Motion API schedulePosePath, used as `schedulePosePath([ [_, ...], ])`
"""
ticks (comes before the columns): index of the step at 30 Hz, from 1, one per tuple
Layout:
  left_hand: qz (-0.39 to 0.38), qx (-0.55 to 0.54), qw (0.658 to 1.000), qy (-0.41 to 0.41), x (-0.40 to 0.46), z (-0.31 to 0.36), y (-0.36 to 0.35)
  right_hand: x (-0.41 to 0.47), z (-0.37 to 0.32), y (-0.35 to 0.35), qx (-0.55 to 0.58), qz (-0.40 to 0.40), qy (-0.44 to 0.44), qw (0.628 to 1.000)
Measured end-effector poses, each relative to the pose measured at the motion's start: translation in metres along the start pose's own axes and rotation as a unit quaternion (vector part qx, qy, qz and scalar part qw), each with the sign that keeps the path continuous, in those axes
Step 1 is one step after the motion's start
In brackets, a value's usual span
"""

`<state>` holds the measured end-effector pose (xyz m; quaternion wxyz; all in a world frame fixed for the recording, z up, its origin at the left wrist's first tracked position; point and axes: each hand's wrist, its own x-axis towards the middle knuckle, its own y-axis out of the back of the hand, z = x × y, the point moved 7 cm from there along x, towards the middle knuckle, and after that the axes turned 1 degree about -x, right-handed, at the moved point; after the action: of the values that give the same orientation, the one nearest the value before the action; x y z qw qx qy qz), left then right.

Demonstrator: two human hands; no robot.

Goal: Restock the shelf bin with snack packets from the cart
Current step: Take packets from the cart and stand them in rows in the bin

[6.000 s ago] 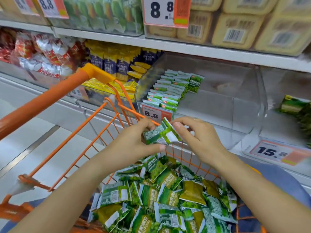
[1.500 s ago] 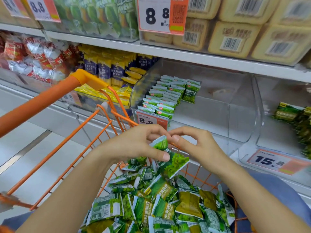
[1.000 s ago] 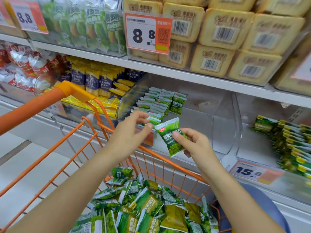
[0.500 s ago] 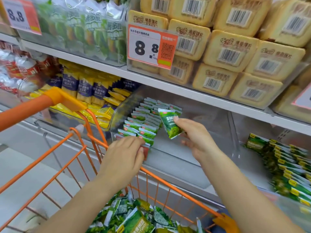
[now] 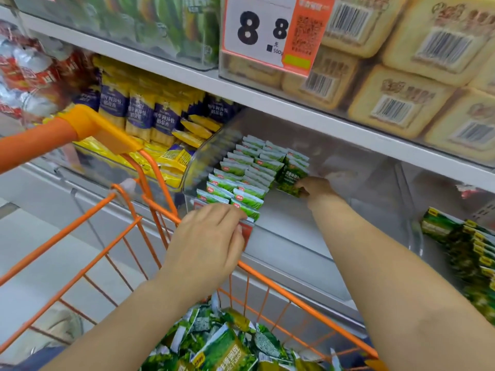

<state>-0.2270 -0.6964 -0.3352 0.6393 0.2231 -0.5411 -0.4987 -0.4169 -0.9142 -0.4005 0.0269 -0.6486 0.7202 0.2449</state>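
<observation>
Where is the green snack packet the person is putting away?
The packet is inside the clear shelf bin, pinched by the right hand, just right of the rows of green packets.

Packet: green snack packet [image 5: 290, 180], upright, at the right end of the bin's rows.
Bin: clear shelf bin [image 5: 308, 236], rows of packets filling its left side.
Cart: orange wire cart [image 5: 150, 210] below the bin, loose green packets [image 5: 227, 346] heaped inside.

shelving: white metal upper shelf board [image 5: 267, 100] spans the view | upper tier: beige barcoded wrapped cakes [image 5: 396, 108], white-and-orange "8.8" price tag [image 5: 270, 30] | lower-left: yellow-and-navy snack packs [image 5: 150, 116], red-and-white bags [image 5: 29, 73] | floor: pale grey tiled floor [image 5: 40, 247] | light: bright, even
</observation>
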Motion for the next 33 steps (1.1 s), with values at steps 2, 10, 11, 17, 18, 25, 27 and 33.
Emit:
schedulePosePath([
  [2,-0.01,-0.004,1.0,0.007,-0.001,0.0,0.0,0.009,0.003,-0.005,-0.03,0.023,-0.003,0.999],
  [10,-0.012,-0.009,1.0,0.007,0.0,-0.001,0.0,0.022,0.01,0.001,-0.181,0.127,0.016,0.975],
  [11,-0.011,-0.011,1.0,0.007,0.0,0.0,0.0,0.023,0.009,-0.001,-0.186,0.122,0.024,0.975],
  [17,-0.002,-0.007,1.0,0.001,0.002,-0.002,0.0,0.028,0.007,-0.014,-0.23,0.078,0.05,0.969],
  [18,-0.004,-0.004,1.0,0.0,0.002,-0.002,-0.001,0.029,0.007,-0.011,-0.229,0.088,0.04,0.969],
  [25,0.025,-0.01,0.996,-0.086,-0.004,0.023,0.016,-0.09,-0.04,0.032,0.059,0.108,0.232,0.965],
  [27,0.007,-0.047,0.987,-0.155,-0.013,0.057,0.021,-0.155,-0.032,0.033,-0.012,-0.004,0.311,0.95],
  [33,-0.118,-0.037,0.908,-0.399,-0.072,0.152,-0.014,-0.244,0.027,0.054,-0.294,-0.039,0.387,0.873],
])
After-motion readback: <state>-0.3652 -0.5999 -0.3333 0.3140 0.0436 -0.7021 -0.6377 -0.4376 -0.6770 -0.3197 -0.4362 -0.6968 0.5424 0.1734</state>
